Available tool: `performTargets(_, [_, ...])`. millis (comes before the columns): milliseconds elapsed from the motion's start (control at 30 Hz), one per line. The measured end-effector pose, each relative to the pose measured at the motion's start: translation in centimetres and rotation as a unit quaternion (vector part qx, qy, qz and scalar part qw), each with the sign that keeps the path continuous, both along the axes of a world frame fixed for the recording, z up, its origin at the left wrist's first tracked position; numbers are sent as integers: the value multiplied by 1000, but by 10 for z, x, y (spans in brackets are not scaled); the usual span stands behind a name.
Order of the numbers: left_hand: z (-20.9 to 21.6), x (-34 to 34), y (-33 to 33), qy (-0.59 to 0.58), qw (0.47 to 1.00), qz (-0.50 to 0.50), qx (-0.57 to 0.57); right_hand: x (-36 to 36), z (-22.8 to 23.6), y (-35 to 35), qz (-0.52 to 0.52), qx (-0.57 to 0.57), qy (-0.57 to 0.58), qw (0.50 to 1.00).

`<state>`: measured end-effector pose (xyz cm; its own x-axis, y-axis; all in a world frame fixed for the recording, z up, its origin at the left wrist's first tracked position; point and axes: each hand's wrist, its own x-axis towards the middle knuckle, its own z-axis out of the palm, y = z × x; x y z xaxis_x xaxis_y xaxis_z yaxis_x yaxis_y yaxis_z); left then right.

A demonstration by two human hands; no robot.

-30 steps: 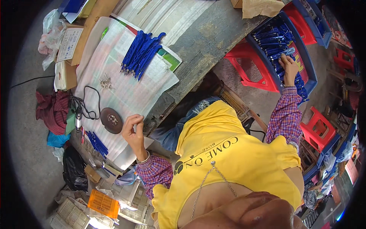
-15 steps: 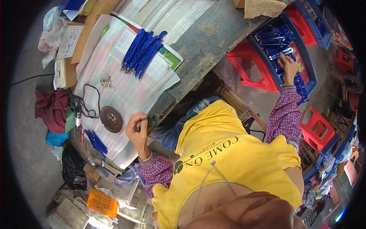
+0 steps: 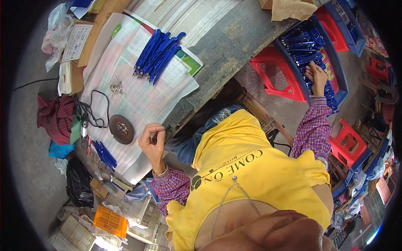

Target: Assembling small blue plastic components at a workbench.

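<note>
My right hand is over a blue tray at the right, its loosely bent fingers apart and just above several slim blue pieces with shiny metal spots. No piece shows between those fingers. Beside the worktable's near edge, my left hand is closed, fingers curled toward the thumb; anything inside it is hidden. Left of it on the table lies a round dark dish of small metal parts. Farther back, a fanned pile of similar blue pieces rests on white sheeting. A smaller blue bunch lies at the left.
A few loose metal parts lie on the sheeting. A corded tool sits at the table's left side near a dark red cloth. Red stools stand beside and under the tray. An orange basket is at lower left.
The bright, shiny piece at my right fingertips is no longer there. My right hand has drawn slightly back toward me over the tray. My left hand stays nearly where it was.
</note>
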<state>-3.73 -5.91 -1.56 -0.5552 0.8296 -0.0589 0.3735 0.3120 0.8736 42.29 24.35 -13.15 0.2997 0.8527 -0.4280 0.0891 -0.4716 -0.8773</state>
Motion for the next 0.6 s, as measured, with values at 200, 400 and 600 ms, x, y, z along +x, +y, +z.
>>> performTargets(200, [4, 4, 0, -87, 996, 21, 18, -21, 22, -22, 12, 25, -5, 1000])
performTargets(400, [6, 2, 5, -184, 983, -7, 25, -113, 66, -59, 236, -2, 64, 970])
performTargets(600, [24, 12, 24, -352, 933, 61, 43, -193, 81, -93, 427, -34, 155, 890])
